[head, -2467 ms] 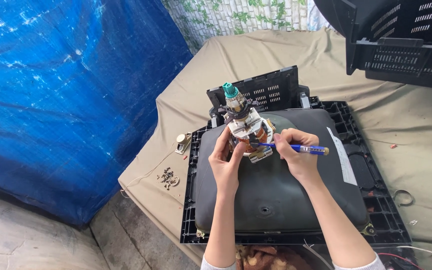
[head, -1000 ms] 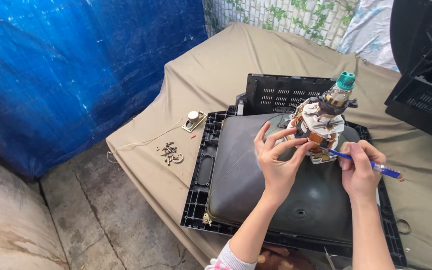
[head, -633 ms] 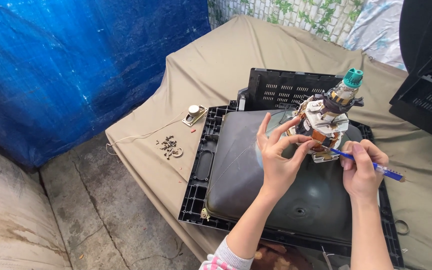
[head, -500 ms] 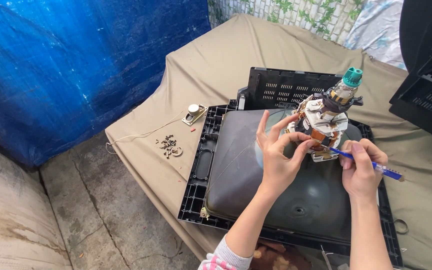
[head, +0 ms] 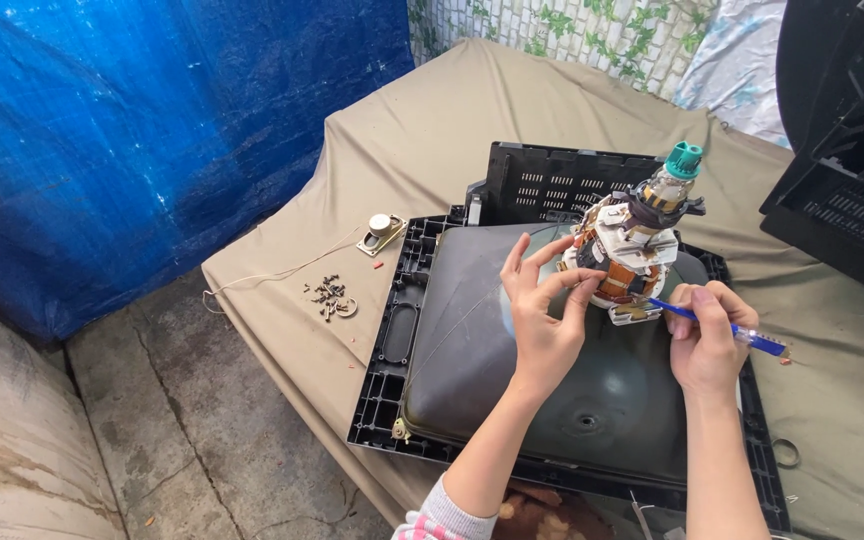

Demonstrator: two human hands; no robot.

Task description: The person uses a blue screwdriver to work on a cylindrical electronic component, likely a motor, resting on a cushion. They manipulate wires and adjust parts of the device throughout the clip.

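Closest to the camera, the two arms reach up from the bottom edge onto the big grey picture tube [head: 512, 370], which lies face down in a black plastic frame [head: 384, 370] on the tan cloth [head: 402, 150]. The left hand [head: 540, 320] has its fingers spread, with the fingertips touching the side of the coil part [head: 624, 255] on the tube's neck. The right hand [head: 704, 340] is pinched around a blue screwdriver [head: 722, 325], whose tip sits at the bottom of the coil part. I think the tip could slip off and poke the left fingers, because they are so near. Pushing too hard could crack the thin glass neck, and the green cap [head: 684, 160] on top could get bumped. The small screws [head: 329, 295] lie near the cloth's left edge and could roll off onto the floor. I cannot see what the tip is touching, because the coil part hides it. The black case [head: 842, 150] at the far right is cut off, and the little round part [head: 382, 226] is too small to make out.
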